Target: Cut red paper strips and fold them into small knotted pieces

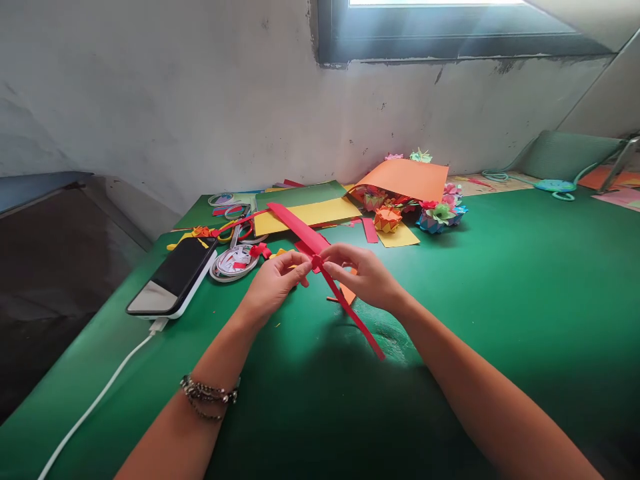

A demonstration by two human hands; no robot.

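Above the green table, a folded knot of red paper strip (355,318) is pinched between my two hands. From the left, my left hand (275,283) grips it with thumb and fingertips. My right hand (367,275) pinches the other side of the fold, and the strip's long tail slants down to the right below it. Beyond my fingers lies a wider red paper piece (300,228), partly hidden. An orange paper scrap (349,293) shows just under my right hand. Small red folded pieces (260,250) rest left of my left hand.
A phone (175,277) with a white cable (100,400) lies at left. Nearby are scissors (235,235) and a tape roll (233,263). Yellow paper (307,215), an orange sheet (410,179) and paper flowers (437,217) sit toward the wall (200,100).
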